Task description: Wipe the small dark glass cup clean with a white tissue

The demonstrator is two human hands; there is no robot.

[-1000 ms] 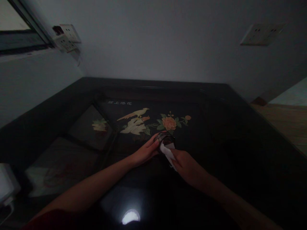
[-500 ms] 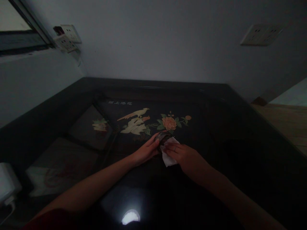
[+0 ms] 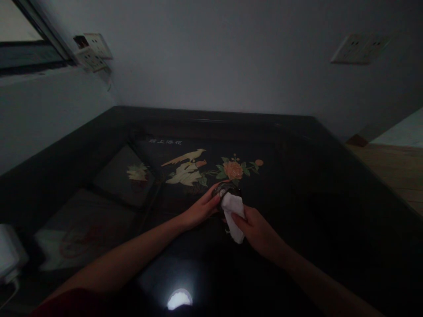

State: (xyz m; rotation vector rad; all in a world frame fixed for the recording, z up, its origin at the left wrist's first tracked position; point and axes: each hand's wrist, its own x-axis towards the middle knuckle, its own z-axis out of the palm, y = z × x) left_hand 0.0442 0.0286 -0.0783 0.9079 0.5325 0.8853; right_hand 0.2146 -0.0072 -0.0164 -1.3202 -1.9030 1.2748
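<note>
Near the middle of the dark tabletop, my left hand (image 3: 204,209) is closed around the side of a small, dark, shiny round vessel (image 3: 228,188). Dim light keeps me from telling its exact kind; it looks like a glass cup. My right hand (image 3: 259,226) pinches a white tissue (image 3: 234,211) between thumb and fingers. The upper end of the tissue lies against the near side of the vessel, and its lower end hangs toward me. Most of the right fingers are hidden behind the tissue.
The glossy black table (image 3: 211,115) carries an inlaid bird (image 3: 190,156) and flower (image 3: 233,169) beyond my hands. A white device with a cable (image 3: 9,253) stands at the left edge. Wall sockets (image 3: 358,48) and a pale wall rise behind.
My right hand has drawn back toward me and turned, from lying flat over the tissue to pinching it. The tissue now hangs lower. My left hand and the vessel have barely moved.
</note>
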